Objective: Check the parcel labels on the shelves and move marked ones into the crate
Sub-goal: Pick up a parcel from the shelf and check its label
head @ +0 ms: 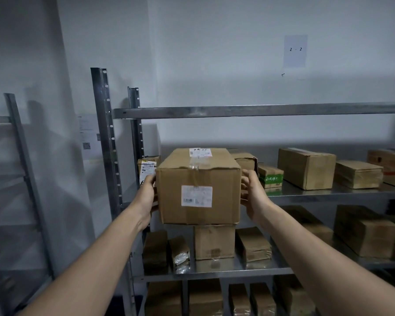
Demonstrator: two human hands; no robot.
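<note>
Left hand (pixel 149 195): clamped on the parcel's left side, thumb at the front edge.
Right hand (pixel 252 197): fingers curled against the right side, so I grip it from both sides.
Parcel (pixel 198 179): held level between my hands, in front of the middle shelf (pixel 328 193) and, by my reckoning, clear of it.
Front label (pixel 196 196): white with a barcode, squarely facing me; the print is too blurred to tell any mark.
Pointing: short end toward me, taped top up; the long axis runs away from me toward the wall, with the top label (pixel 200 153) at the far end.
Progress: one parcel is in hand for checking. No crate is in view, so I cannot say what is already moved.
Left: the other parcels (pixel 306 167) on the shelves look unchecked.
</note>
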